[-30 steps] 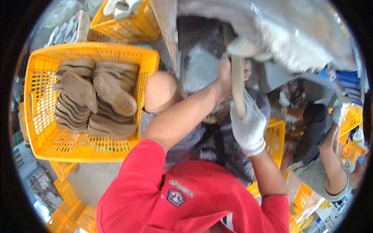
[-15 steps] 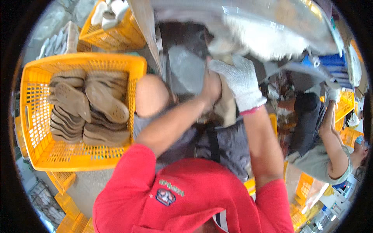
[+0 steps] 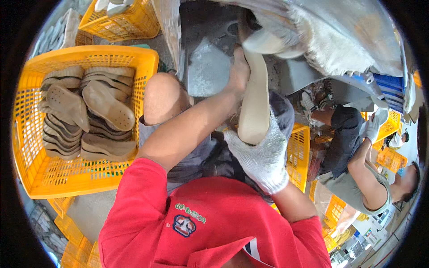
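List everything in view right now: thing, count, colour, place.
Held sole: one, beige, in both hands
Large basket: one, yellow, left
Stacked soles: many, brown, inside that basket
Smaller crates: several, yellow, both sides
Disc-like part: one, pale, near the sole's far end
Fuzzy cover: one, whitish, upper right
Slatted object: one, blue, upper right
Other people: at least two, nearest in grey-green, right
Shirt: one, red, lower middle
Left hand: one, bare, sole's far end
Right hand: one, white-gloved, sole's near end
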Demonstrator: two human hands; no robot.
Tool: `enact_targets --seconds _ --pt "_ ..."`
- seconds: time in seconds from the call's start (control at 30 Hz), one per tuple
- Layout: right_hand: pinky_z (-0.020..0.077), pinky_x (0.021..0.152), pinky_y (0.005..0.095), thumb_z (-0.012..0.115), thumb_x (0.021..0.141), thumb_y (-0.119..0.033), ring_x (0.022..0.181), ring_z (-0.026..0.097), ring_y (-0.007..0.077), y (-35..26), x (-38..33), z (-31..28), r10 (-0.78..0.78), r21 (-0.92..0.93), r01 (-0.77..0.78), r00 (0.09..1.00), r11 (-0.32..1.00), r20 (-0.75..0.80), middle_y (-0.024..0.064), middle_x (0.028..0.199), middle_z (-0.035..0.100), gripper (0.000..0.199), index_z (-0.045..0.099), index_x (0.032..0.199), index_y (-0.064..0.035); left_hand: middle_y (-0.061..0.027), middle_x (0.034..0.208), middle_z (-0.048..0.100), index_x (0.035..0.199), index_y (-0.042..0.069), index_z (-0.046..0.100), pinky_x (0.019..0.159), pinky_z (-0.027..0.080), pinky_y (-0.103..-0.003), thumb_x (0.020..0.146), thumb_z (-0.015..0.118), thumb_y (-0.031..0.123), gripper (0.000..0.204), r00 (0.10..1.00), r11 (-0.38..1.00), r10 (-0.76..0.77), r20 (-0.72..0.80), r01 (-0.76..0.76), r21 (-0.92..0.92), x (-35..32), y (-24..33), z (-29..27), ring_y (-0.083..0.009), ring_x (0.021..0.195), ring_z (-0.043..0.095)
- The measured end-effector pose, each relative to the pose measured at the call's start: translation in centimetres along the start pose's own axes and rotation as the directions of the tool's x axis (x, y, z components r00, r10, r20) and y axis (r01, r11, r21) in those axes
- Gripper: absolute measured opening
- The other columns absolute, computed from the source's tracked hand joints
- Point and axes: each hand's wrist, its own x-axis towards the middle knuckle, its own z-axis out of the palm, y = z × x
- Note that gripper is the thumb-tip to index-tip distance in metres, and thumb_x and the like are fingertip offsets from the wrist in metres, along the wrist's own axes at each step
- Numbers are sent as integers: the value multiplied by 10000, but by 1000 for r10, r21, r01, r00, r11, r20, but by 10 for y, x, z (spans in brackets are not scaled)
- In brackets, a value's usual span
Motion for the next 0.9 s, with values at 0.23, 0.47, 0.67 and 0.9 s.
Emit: enact_targets --seconds 0.23,0.47,0.67,0.9 --pt "572 818 376 890 753 -232 873 741 266 -2 18 0 33 45 -31 998 999 -44 165 974 752 513 676 1149 13 -115 1051 654 1322 12 571 803 615 -447 1085 365 469 554 992 985 101 -81 -88 147 7 19 4 -257 934 665" --pt "586 698 396 869 768 -341 761 744 336 14 45 6 -201 -138 175 957 975 -207 184 830 733 441 707 1036 -31 -177 1238 625 1401 32 515 921 579 -463 1098 298 497 596 990 995 70 121 -78 65 -3 1 -9 -285 1165 625" --pt "561 842 404 835 794 -319 922 728 324 30 84 -6 -438 -331 454 890 827 125 145 1023 742 469 708 1183 -90 -183 1169 675 1329 -3 548 982 561 -432 1092 126 607 779 913 903 386 136 -403 146 -5 -47 -23 -300 1073 688" --pt "540 869 337 792 866 -239 954 675 165 16 54 -19 109 516 -301 923 802 370 58 1051 710 475 636 1260 -25 -227 1163 680 1365 -9 585 959 540 -438 1115 206 435 635 987 989 148 -66 -148 5 40 -35 -25 -287 1062 683"
